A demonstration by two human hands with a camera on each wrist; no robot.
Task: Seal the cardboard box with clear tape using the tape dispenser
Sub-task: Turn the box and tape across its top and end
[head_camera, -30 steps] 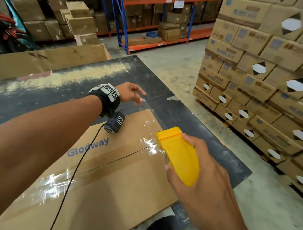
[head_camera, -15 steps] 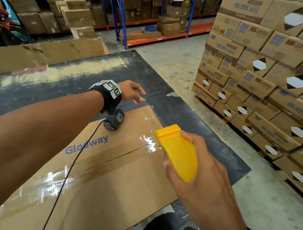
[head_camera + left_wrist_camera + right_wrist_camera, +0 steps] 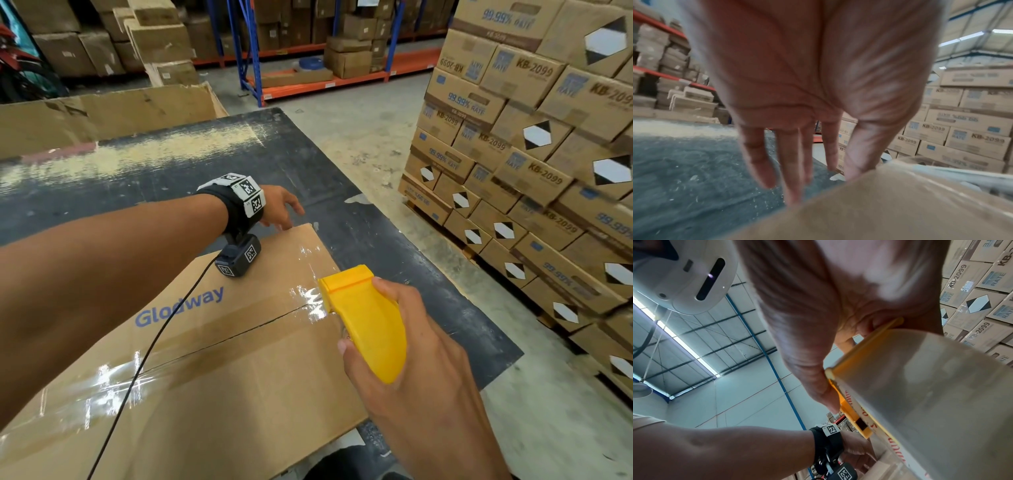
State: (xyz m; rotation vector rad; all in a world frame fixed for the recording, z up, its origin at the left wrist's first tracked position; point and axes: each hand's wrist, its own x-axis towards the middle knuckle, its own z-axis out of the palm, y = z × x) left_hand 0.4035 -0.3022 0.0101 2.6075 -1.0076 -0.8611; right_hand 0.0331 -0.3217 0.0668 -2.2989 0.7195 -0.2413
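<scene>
Your right hand [image 3: 407,363] is wrapped around the yellow tape dispenser [image 3: 366,318], nose at the box's [image 3: 239,394] right edge over the taped seam. Your left hand [image 3: 279,210] hangs loose, fingers spread at the far edge. The box sits on a dark table [image 3: 394,260], bare floor [image 3: 359,137] to the right.

bare tabletop [image 3: 308,164] beyond, stacked cartons [image 3: 513,154] right (floor between)
</scene>
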